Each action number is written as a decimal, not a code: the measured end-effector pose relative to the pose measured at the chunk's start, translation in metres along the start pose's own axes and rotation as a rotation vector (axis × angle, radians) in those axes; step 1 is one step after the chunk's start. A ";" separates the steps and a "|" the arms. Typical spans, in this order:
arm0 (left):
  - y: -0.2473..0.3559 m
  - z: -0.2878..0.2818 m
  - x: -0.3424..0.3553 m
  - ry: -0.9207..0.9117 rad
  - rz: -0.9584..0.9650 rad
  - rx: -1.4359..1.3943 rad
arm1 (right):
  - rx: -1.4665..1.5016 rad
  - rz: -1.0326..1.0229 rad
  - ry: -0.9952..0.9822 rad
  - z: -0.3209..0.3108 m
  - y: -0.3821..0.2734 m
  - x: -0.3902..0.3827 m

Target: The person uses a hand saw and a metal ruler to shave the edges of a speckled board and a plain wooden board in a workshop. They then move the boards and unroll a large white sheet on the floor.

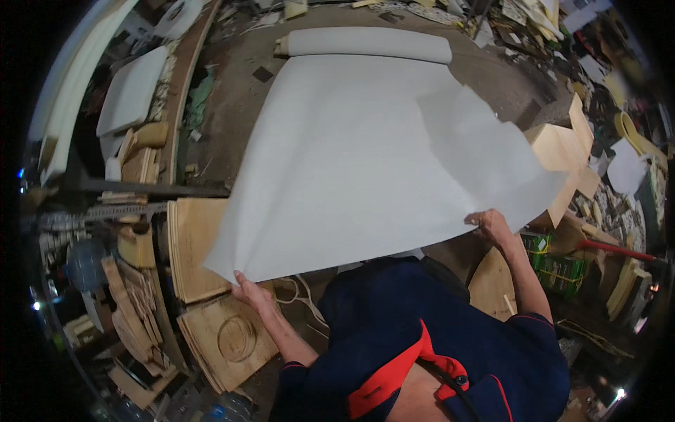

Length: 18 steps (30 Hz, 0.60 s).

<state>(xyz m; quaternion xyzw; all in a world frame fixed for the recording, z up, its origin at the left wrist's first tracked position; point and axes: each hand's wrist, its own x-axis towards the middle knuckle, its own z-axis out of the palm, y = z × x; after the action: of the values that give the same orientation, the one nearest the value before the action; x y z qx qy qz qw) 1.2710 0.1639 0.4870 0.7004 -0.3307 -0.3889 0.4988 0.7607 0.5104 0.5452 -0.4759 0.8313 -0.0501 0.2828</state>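
Note:
A wide sheet of pale grey material (344, 148), perhaps upholstery fabric or vinyl, stretches in front of me. It runs out from a roll (369, 43) lying on the floor at the far end. My left hand (249, 290) is closed on the sheet's near left corner, thumb on top. Along the near edge, toward the right, my right hand (490, 226) pinches the sheet. The right side of the sheet droops, with an uneven edge and a large crease. Fingers under the sheet are hidden.
Plywood boards (200, 246) and a panel with a round recess (235, 337) stand at my left. Angled wooden pieces (562, 151) lie beside the sheet's right edge. Green packages (559, 271) and a red bar (619, 250) are at the right. Scraps litter the floor.

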 end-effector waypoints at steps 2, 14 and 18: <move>-0.007 -0.034 -0.003 -0.018 -0.048 -0.109 | 0.015 -0.019 -0.038 0.029 0.002 -0.023; -0.178 -0.172 -0.077 0.112 -0.395 -0.036 | 0.000 -0.079 0.047 0.182 0.038 -0.181; -0.232 -0.172 -0.079 -0.012 -0.459 0.194 | -0.151 -0.058 -0.001 0.247 0.054 -0.187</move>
<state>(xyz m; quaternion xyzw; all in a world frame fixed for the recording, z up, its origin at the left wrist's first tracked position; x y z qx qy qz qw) 1.4017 0.3727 0.3166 0.7995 -0.2016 -0.4626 0.3257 0.9195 0.7384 0.3990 -0.5197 0.8185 0.0049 0.2448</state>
